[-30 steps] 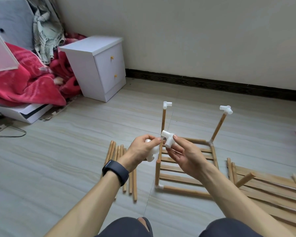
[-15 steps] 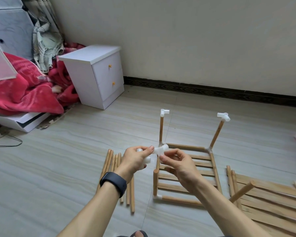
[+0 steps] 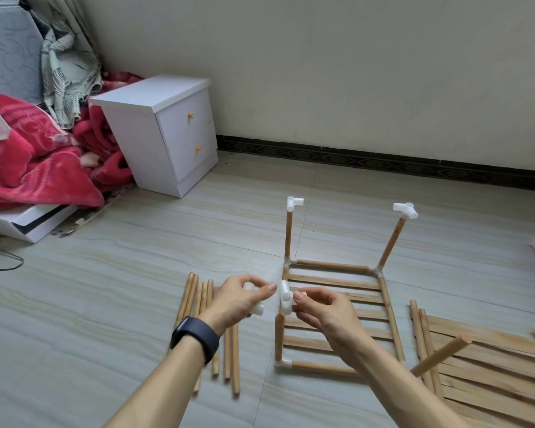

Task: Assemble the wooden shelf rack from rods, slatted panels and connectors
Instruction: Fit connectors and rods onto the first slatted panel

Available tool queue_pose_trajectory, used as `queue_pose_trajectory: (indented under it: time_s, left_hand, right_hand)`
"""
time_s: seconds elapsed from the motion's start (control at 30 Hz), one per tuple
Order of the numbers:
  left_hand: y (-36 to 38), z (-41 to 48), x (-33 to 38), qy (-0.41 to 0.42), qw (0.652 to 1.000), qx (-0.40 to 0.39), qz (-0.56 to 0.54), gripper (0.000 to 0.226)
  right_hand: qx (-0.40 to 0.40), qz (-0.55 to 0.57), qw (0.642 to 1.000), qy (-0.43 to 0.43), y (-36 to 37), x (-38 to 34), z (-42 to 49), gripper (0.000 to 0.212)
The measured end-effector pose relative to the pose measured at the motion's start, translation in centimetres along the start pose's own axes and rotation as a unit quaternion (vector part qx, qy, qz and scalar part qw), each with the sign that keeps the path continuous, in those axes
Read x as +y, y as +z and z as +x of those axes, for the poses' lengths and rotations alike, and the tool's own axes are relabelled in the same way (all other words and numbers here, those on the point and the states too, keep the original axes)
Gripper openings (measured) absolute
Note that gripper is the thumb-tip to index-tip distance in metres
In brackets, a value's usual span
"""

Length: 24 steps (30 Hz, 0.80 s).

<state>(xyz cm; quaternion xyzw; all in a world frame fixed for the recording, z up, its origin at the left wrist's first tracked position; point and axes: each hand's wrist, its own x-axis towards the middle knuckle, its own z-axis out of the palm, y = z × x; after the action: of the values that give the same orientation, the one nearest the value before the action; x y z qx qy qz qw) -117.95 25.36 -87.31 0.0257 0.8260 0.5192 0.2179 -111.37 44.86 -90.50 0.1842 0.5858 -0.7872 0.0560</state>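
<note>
The right hand (image 3: pixel 322 315) pinches a white connector (image 3: pixel 284 296); the left hand (image 3: pixel 237 301) grips spare connectors (image 3: pixel 257 309). Its socket should go straight down onto the bare near-left rod (image 3: pixel 279 338).

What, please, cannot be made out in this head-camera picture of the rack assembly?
Head view: white connectors in the left hand, mostly hidden by its fingers; number unclear.
Head view: near right corner of the rack frame, covered by the arm of the right hand, which pinches another connector.
Head view: spare slatted panels, cut off by the right and bottom edges.
</note>
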Motion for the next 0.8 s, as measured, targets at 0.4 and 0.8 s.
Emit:
queue_pose_trajectory:
  time_s: [0.4,0.8]
  left_hand:
    - [1.2,-0.9,-2.1,-0.018,0.999,-0.030,-0.034,0.027]
    - [2.8,-1.2,-3.8,0.001,0.998,0.008,0.069,0.028]
  right_hand:
    - [0.008,0.017,0.999,0.036,0.7,1.7,-1.0,0.036]
    - [0.023,-0.112,0.993,0.011,0.0,2.9,-1.5,0.024]
